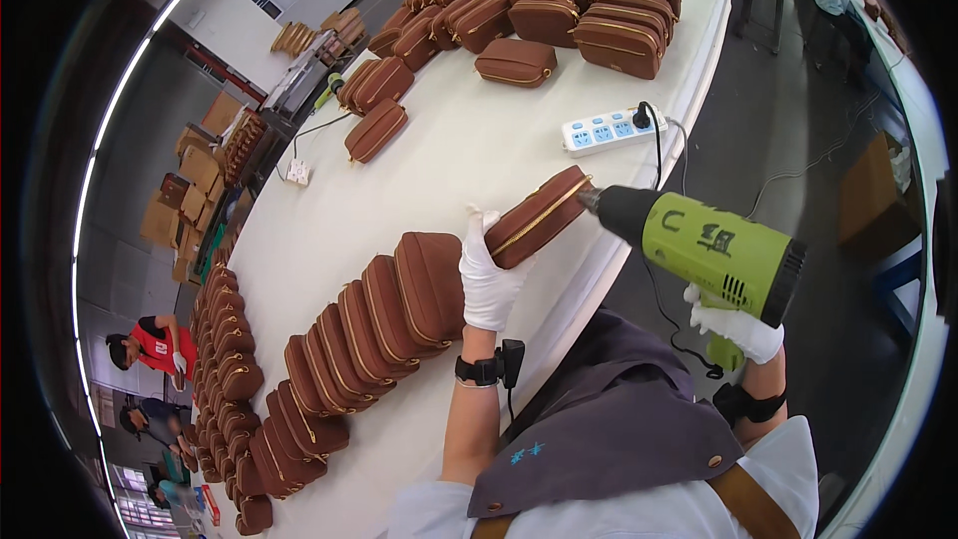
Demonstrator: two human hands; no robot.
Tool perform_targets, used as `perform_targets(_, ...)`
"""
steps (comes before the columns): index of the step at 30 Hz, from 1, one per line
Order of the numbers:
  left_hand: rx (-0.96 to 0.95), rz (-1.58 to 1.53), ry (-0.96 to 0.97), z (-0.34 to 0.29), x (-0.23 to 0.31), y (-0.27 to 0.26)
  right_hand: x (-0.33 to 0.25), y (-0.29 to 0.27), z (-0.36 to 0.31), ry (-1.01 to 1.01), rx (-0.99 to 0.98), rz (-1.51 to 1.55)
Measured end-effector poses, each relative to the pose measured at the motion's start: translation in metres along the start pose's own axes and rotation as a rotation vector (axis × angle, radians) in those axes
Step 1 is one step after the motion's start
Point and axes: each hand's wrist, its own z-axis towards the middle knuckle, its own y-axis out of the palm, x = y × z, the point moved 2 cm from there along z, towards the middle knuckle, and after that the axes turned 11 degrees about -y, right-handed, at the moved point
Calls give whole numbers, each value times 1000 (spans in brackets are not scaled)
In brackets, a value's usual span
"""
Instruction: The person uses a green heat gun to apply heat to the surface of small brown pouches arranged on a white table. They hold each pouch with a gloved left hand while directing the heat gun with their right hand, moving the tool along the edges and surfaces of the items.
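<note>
My left hand (491, 279), in a white glove, grips one end of a brown zippered pouch (544, 215) and holds it tilted above the white table. A gold zipper runs along the pouch's upturned side. My gloved right hand (736, 324) is wrapped round the handle of a green heat gun (714, 250). Its metal nozzle points left, at or very close to the pouch's far end; whether they touch I cannot tell. Beside my left hand, a row of similar brown pouches (374, 314) stands packed together on the table.
A white power strip (611, 130) with a black plug lies beyond the pouch. More brown pouches (624, 30) stand at the table's far end and along its left edge. A cord hangs by the table's right edge. Several people work at the left; cardboard boxes (200, 165) are stacked behind.
</note>
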Motion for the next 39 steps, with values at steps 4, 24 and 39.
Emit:
perform_targets(4, 60, -7, 38, -3, 0, 1, 19, 3, -8, -326, -259, -164)
perform_targets(24, 8, -88, -86, -36, -24, -4, -19, 10, 29, 42, 42, -124)
perform_targets(39, 102, -70, -110, -51, -39, -8, -34, 42, 37, 66, -103, -246)
